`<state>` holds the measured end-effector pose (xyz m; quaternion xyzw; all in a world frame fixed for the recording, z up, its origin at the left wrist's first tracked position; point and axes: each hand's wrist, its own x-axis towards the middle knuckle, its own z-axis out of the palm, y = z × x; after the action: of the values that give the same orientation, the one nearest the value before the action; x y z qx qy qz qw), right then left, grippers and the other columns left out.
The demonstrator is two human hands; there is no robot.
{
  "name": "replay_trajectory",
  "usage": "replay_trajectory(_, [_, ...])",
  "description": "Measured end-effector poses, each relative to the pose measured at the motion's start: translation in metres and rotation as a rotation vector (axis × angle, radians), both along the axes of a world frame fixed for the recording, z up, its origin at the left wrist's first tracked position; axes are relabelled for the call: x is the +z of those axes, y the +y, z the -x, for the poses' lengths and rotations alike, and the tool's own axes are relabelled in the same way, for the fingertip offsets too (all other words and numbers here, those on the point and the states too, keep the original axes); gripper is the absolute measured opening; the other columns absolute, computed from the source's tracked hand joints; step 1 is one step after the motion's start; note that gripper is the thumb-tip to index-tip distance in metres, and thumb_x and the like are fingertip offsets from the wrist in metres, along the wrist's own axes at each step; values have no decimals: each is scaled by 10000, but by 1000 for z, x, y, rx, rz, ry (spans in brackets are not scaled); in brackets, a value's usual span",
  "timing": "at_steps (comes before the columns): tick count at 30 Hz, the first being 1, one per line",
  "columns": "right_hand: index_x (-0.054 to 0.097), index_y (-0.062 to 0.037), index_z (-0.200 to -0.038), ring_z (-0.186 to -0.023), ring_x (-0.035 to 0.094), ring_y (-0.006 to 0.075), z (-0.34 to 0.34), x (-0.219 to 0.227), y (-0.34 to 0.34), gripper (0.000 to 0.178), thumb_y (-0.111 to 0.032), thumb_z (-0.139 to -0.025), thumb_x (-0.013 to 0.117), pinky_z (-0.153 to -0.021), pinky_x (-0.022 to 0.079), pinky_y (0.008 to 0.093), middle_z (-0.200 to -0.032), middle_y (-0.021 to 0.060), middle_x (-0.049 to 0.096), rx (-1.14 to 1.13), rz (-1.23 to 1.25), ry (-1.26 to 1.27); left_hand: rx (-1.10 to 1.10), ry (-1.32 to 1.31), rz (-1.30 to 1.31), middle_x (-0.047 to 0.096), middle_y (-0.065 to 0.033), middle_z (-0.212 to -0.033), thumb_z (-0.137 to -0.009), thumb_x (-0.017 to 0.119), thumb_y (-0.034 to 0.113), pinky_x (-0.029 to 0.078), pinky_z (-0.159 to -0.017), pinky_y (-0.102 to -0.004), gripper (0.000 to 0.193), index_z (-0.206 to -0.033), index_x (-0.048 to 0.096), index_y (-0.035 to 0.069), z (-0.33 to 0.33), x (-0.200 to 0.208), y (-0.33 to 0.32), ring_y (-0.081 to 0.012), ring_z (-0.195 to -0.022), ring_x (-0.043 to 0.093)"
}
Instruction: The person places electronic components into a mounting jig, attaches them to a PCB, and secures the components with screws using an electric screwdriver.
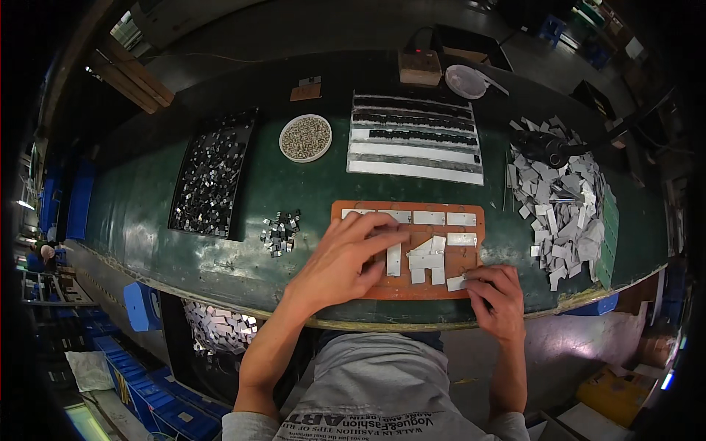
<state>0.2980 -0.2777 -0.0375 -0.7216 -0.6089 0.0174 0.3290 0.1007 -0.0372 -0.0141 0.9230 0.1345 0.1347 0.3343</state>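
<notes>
An orange board [423,293] lies at the table's near edge, with thin silvery metal plates [429,217] in a row along its far side. My left hand [342,253] is bent over the board's left part, thumb and fingers apart, beside an upright-lying metal plate [393,260]. Its fingers partly cover the far row. Several loose metal plates [426,261] overlap in the board's middle. At the board's near right corner, my right hand [496,295] pinches the end of a metal plate [456,284] between thumb and fingers.
Left stand a black tray [239,176] of small dark parts, a loose part pile [280,234] and a white bowl [305,120] of tiny metal pieces. Beyond the board lies a striped sheet [415,176] with rows of black parts. A big metal plate heap [562,213] lies right, under a black lamp-like arm [555,151].
</notes>
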Motion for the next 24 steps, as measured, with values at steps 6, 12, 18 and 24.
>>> replay_trajectory(6, [713,-71,-910,-940,608,279,3,3,2,162,-11,-765,756,-838,472,403,-1015,37,674,-76,57,36,-128,102,-50,642,-2,-1223,-814,726,85,397,-1008,-403,330,-1140,738,137,-4,-6,3,-250,-1140,540])
replay_trajectory(12, [721,-79,-1046,-960,601,288,8,15,20,282,-21,-773,757,-863,470,420,-1043,56,627,-58,85,103,-151,48,-101,636,9,-1103,-810,785,173,395,-945,-375,242,-1043,741,125,0,-8,9,-235,-1061,547])
replay_trajectory(18, [710,-78,-1156,-956,594,280,16,18,52,381,-48,-784,788,-858,481,403,-1084,67,610,41,174,56,-36,18,-155,652,1,-1011,-807,792,180,407,-902,-370,207,-998,749,113,20,1,11,-225,-1009,594])
replay_trajectory(24, [667,-73,-1059,-945,590,292,15,18,60,290,-50,-791,777,-857,473,420,-1046,65,584,47,167,64,21,78,-131,652,-11,-963,-794,802,162,458,-842,-371,225,-1007,759,103,33,-1,9,-227,-984,615])
